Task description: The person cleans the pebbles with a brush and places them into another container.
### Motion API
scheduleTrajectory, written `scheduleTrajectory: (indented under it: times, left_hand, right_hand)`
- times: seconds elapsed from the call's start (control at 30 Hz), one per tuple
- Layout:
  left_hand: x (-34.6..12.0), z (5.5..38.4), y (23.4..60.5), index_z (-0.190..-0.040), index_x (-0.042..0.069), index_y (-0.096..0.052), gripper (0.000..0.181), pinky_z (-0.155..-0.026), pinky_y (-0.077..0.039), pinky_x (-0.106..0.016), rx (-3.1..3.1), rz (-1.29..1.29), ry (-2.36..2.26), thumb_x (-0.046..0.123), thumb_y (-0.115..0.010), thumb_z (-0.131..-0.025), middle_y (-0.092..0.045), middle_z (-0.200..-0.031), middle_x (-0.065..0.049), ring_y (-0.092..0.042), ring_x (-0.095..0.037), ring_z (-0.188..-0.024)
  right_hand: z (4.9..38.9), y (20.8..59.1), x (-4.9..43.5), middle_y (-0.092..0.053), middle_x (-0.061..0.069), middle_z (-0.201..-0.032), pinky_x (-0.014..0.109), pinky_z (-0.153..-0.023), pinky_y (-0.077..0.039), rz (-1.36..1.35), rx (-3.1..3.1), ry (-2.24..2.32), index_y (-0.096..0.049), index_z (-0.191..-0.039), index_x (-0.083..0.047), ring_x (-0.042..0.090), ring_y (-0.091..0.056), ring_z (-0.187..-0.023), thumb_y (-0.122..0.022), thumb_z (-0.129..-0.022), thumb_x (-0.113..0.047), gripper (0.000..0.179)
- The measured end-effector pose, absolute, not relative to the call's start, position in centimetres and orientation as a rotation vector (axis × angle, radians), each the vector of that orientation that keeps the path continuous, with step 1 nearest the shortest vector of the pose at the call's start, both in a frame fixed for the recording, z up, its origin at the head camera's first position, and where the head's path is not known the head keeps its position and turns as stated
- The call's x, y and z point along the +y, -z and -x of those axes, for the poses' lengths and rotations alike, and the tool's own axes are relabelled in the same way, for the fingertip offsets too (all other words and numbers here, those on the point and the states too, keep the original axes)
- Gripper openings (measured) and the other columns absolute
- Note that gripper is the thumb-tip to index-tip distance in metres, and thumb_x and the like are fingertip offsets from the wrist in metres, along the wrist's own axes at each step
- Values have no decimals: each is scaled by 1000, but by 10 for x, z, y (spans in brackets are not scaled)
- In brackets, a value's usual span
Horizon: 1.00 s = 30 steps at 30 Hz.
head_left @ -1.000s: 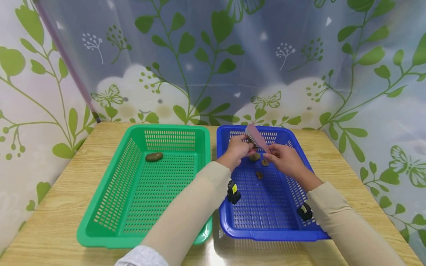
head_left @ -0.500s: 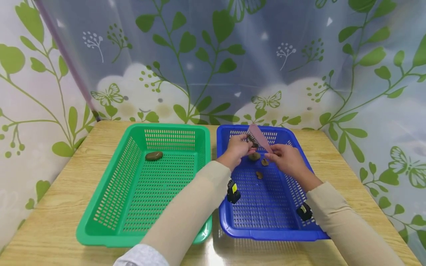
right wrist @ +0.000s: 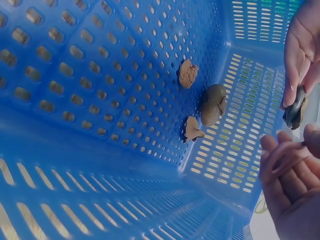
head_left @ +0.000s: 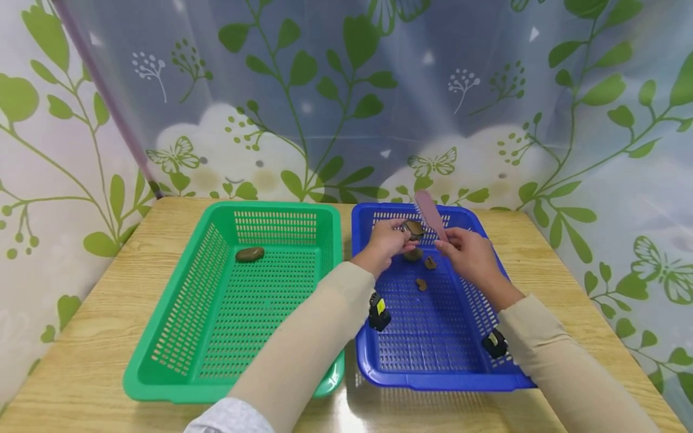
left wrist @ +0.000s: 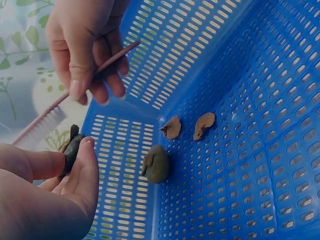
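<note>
over the blue basket [head_left: 449, 381], the left hand [head_left: 385, 243] pinches a dark stone [head_left: 415, 228] and the right hand [head_left: 470, 255] grips a pink brush [head_left: 430, 213].

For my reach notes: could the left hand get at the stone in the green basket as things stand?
Not directly, it seems: the left hand holds a dark lump, though nothing covers the stone in the green basket.

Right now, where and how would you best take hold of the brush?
Likely best by the handle, coming from the side of the right hand, which pinches it there. The handle is slim and looks easy to pinch, while the brush turns its bristles toward the left hand, so that side is better avoided.
</note>
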State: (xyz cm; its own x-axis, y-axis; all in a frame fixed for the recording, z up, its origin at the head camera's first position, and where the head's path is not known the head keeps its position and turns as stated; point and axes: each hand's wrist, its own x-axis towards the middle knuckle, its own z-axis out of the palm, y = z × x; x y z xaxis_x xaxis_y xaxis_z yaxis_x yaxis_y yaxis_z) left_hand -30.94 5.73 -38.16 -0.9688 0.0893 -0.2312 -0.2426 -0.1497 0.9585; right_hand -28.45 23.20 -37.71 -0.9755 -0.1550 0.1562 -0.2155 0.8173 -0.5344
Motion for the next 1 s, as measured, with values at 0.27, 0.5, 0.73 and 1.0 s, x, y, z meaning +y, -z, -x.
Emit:
scheduleTrajectory:
  times: [0.27, 0.5, 0.73, 1.0]
  left_hand:
    - [57, 310, 382, -137, -2, -51, 42, -76, -57, -28, 1879, 168, -2206, -8, -50, -95, -67, -112, -24, -70, -22, -83]
    - [59, 312, 385, -133, -4, -55, 39, -87, -54, -38, 1858, 169, -2230, -9, -50, -95, -67, -108, -25, -69, -23, -84]
    - [59, 312, 386, -125, -6, -60, 36, -82, -56, -34, 1901, 174, -2213, -12, -50, -91, -68, -106, -23, -69, -24, -85]
    - [57, 310, 383, -127, -5, -59, 35, -78, -57, -31, 1914, 169, -2204, -9, -51, -93, -69, -102, -22, -67, -21, -80]
  right_hand:
    - [287, 381, 229, -69, 22, -109, 48, -79, -53, -341, -2903, -920, -58, -127, 5, 32, -69, -94, -57, -99, -27, 42]
    - [287, 383, 229, -71, 19, -102, 41, -67, -52, -465, -2910, -926, -61, -123, 4, 29, -68, -85, -60, -98, -22, 36]
    - [286, 383, 230, -71, 16, -86, 28, -47, -37, -537, -2959, -989, -60, -120, 4, 15, -48, -52, -59, -98, -19, 32]
    - [287, 384, 231, -72, 15, -89, 29, -49, -40, -503, -2958, -975, -62, -119, 3, 16, -53, -57, -60, -98, -19, 31]
